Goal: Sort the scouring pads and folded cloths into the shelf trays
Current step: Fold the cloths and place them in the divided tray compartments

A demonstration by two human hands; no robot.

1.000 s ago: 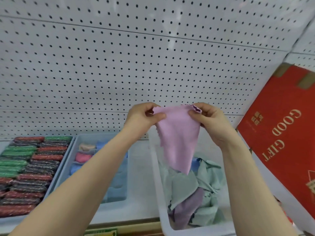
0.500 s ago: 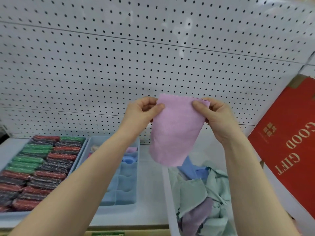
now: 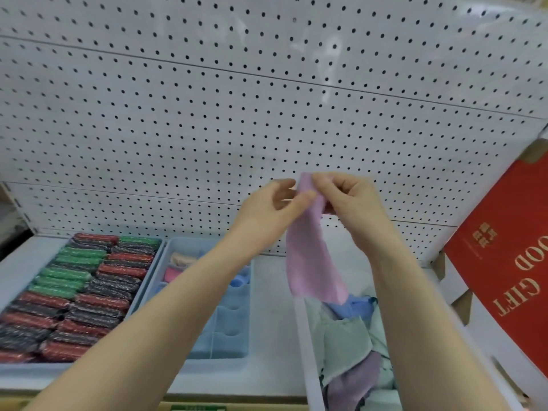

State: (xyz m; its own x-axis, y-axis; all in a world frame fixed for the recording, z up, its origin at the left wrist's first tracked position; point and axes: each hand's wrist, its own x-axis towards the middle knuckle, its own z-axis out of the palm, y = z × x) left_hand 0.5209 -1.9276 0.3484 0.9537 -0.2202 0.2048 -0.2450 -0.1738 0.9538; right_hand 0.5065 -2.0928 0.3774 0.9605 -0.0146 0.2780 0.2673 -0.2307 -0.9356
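A pink cloth point(image 3: 312, 256) hangs folded lengthwise in front of the pegboard. My left hand point(image 3: 268, 207) and my right hand point(image 3: 348, 200) pinch its top edge together, close to each other. Below it a white bin point(image 3: 305, 351) holds several loose cloths point(image 3: 350, 345) in mint, blue and purple. At the left a tray point(image 3: 17, 274) is packed with red, green and dark scouring pads point(image 3: 77, 292). Beside it a blue divided tray point(image 3: 234, 330) holds a few folded cloths point(image 3: 178, 266) at its far end; my left forearm hides part of it.
A white pegboard wall point(image 3: 267, 99) rises behind the shelf. A red gift box point(image 3: 510, 277) with gold lettering leans at the right. The shelf's front edge point(image 3: 192, 404) runs along the bottom.
My hands have come together, folding the pink cloth from a wide spread into a narrow hanging strip. The camera view has shifted up and left slightly.
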